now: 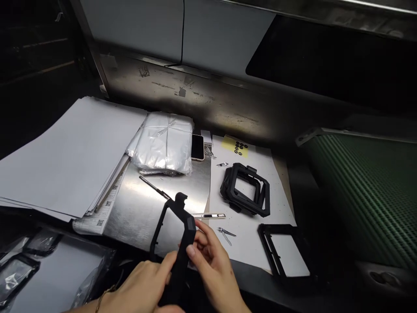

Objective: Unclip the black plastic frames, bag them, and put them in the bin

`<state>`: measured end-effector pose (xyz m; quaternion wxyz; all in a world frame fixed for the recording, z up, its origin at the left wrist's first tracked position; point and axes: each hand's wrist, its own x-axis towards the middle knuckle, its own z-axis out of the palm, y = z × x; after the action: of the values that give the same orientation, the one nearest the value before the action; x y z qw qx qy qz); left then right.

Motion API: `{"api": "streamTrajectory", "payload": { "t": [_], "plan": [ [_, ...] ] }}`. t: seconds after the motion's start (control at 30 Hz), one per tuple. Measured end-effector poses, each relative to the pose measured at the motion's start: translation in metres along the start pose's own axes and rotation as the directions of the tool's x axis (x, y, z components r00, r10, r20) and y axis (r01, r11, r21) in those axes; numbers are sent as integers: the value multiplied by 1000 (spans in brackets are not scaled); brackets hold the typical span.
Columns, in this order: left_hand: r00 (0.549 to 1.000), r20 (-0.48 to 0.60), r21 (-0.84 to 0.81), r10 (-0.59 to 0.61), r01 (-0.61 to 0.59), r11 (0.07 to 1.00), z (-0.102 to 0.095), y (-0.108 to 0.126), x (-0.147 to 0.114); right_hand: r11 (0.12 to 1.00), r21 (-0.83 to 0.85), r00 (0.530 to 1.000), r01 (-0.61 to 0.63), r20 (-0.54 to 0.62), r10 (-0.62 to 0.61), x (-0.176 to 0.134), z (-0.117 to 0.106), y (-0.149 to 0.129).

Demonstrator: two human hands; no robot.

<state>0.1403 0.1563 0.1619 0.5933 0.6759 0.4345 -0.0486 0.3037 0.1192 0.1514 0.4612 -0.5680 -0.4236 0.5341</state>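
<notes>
From where I stand, both hands are closed on one black plastic frame [188, 228], held tilted above the near edge of the metal surface [128, 211]. The left hand [146, 280] grips its lower part, thumb along the bar; I cannot see all of those fingers. The right hand [213, 265] pinches the same bar higher up, thumb on the near face and fingers curled behind. A rounded hook sticks up at the frame's top corner.

Just past the frame lie a slim pen [152, 187] and a cutter knife [210, 216], the knife partly hidden by the frame and reaching onto a white sheet [250, 237]. On that sheet rest a small metal clipper [222, 164], an opened metal tool [227, 235], a pile of black frames [246, 190] and a yellow paper [230, 145] with round black stickers [240, 148]. Another frame [273, 252] sits at the sheet's near right corner.

Farther back, a tied bundle of clear bags [166, 145] stands beside a phone [197, 148], with a big stack of white paper [68, 152] to its left. A bagged black frame [36, 262] lies at lower left, and a green belt [365, 182] runs along the right.
</notes>
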Motion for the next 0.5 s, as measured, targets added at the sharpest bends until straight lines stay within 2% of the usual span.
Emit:
{"api": "streamTrajectory", "payload": {
  "t": [0.07,0.1,0.13,0.17,0.2,0.23,0.27,0.3,0.37,0.43,0.5],
  "plan": [
    [993,-103,-25,60,-63,998,2,-12,3,1000,-2,1000,-4,-29,4,7,10,3],
    [974,-206,-66,94,-110,992,2,-20,5,1000,1,1000,15,-25,-15,10,13,6],
    [925,-365,-106,105,-153,983,0,-29,7,999,12,999,30,-17,-30,14,15,9],
    [838,-540,-157,79,-192,969,-3,-38,10,999,31,999,34,3,-35,17,18,12],
    [740,-673,-252,6,-237,938,-7,-47,14,998,58,999,26,35,-28,20,20,13],
    [674,-732,-378,-100,-281,882,-12,-56,17,996,89,997,19,75,-26,24,22,13],
    [675,-710,-523,-203,-311,794,-17,-64,20,994,111,991,20,130,-35,30,25,12],
    [728,-629,-656,-272,-310,688,-22,-72,22,995,89,979,45,196,-62,38,26,11],
    [846,-442,-827,-299,-254,502,-29,-84,24,985,-70,947,161,292,-134,64,25,7],
    [891,-357,-882,-282,-221,417,-32,-92,21,910,-298,935,288,294,-200,105,18,6],
    [911,-308,-918,-273,-209,338,-29,-98,15,826,-454,942,334,196,-273,154,9,9]
  ]
}}
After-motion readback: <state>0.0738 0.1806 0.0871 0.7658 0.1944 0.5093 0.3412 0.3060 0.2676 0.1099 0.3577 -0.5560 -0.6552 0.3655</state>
